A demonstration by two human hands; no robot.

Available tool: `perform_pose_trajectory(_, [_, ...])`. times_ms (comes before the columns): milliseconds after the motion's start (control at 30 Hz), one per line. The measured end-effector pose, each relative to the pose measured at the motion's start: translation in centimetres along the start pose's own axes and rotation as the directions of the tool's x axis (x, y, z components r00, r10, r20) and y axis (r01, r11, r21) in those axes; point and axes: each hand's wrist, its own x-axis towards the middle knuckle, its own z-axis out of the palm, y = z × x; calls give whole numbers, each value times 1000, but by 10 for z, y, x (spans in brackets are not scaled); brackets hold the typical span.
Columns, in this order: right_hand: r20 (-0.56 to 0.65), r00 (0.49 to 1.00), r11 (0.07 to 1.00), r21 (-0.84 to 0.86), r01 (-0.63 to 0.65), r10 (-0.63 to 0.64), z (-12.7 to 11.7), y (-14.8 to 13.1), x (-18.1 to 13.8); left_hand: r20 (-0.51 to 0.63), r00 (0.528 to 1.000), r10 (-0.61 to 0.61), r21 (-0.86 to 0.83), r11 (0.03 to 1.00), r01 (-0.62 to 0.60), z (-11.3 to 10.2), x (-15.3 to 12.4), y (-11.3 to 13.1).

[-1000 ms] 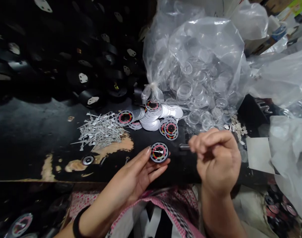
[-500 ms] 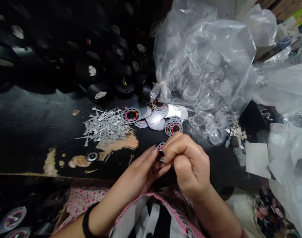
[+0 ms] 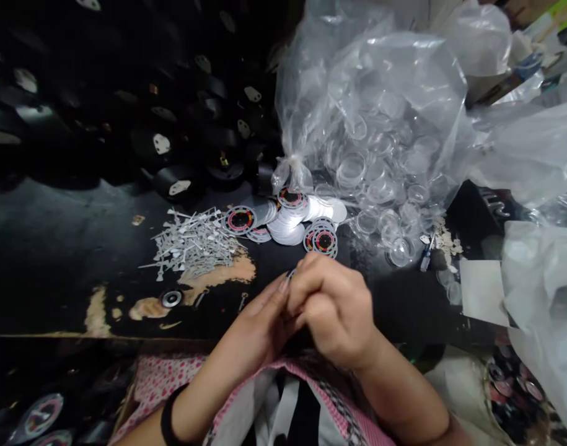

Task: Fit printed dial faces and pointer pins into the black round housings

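My left hand (image 3: 259, 322) cradles a small round gauge dial (image 3: 291, 273), of which only a sliver of the rim shows. My right hand (image 3: 332, 306) is closed in a fist pressed down over the dial, covering nearly all of it. What its fingers grip is hidden. Just beyond my hands lies a heap of printed dials (image 3: 290, 222) with red, yellow and black faces. A pile of thin grey pointer needles (image 3: 193, 244) lies to the left of that heap.
A large clear bag of transparent round covers (image 3: 380, 142) stands behind the dials. Black round casings (image 3: 171, 142) are stacked at the back left. A small blue screwdriver (image 3: 425, 259) lies right of my hands. A metal ring (image 3: 171, 299) rests on the worn black bench (image 3: 55, 260).
My right hand came in from the right and closed down over the dial in my left hand. The dial's face, plainly visible a second ago, is now almost wholly covered.
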Motion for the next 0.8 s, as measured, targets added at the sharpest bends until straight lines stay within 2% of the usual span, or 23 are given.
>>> perform_pose_trajectory(100, [-237, 970, 994, 104, -23, 47, -10, -12, -7, 122, 984, -130, -155, 977, 148, 1, -2, 2])
perform_pose_trajectory(133, [-269, 962, 996, 93, -15, 40, -11, -13, -9, 142, 978, -150, -210, 961, 178, 1, -2, 2])
perform_pose_trajectory(167, [-263, 965, 998, 57, 6, 9, -10, -12, -11, 154, 975, -158, -250, 949, 193, 1, -3, 2])
perform_pose_trajectory(267, [-82, 995, 997, -57, 48, -52, -1, -1, -6, 178, 972, -152, -278, 940, 198, 0, -3, 2])
perform_pose_trajectory(333, [-18, 1000, 998, -59, -1, 0, 3, 4, 0, 176, 971, -159, -278, 939, 204, -1, -3, 2])
perform_pose_trajectory(400, [-68, 995, 997, -14, -76, 75, -3, 3, 3, 169, 970, -173, -288, 933, 216, -2, -3, 3])
perform_pose_trajectory(433, [-156, 985, 997, 11, -74, 74, -11, 2, 2, 169, 969, -181, -293, 929, 225, -3, -3, 4])
perform_pose_trajectory(467, [-274, 960, 998, 26, -51, 56, -22, 2, -1, 170, 966, -194, -296, 925, 238, -4, -3, 4])
perform_pose_trajectory(500, [-403, 915, 1000, 19, -21, 27, -35, 5, -6, 171, 963, -210, -299, 920, 254, -5, -3, 6])
perform_pose_trajectory(533, [-531, 847, 1000, -9, 1, -6, -48, 9, -12, 168, 959, -229, -303, 913, 272, -5, -4, 7])
perform_pose_trajectory(567, [-606, 795, 999, -51, -14, -19, -62, 16, -19, 160, 956, -246, -309, 907, 286, -6, -4, 8])
perform_pose_trajectory(633, [-679, 734, 985, -114, -129, 17, -87, 34, -35, 135, 955, -264, -315, 902, 294, -8, -5, 12])
perform_pose_trajectory(733, [-689, 721, 953, -168, -254, 70, -112, 57, -56, 58, 975, -215, -292, 930, 223, -10, -4, 19])
perform_pose_trajectory(800, [-677, 731, 939, -193, -285, 82, -118, 57, -64, 8, 989, -146, -263, 954, 143, -11, -4, 23])
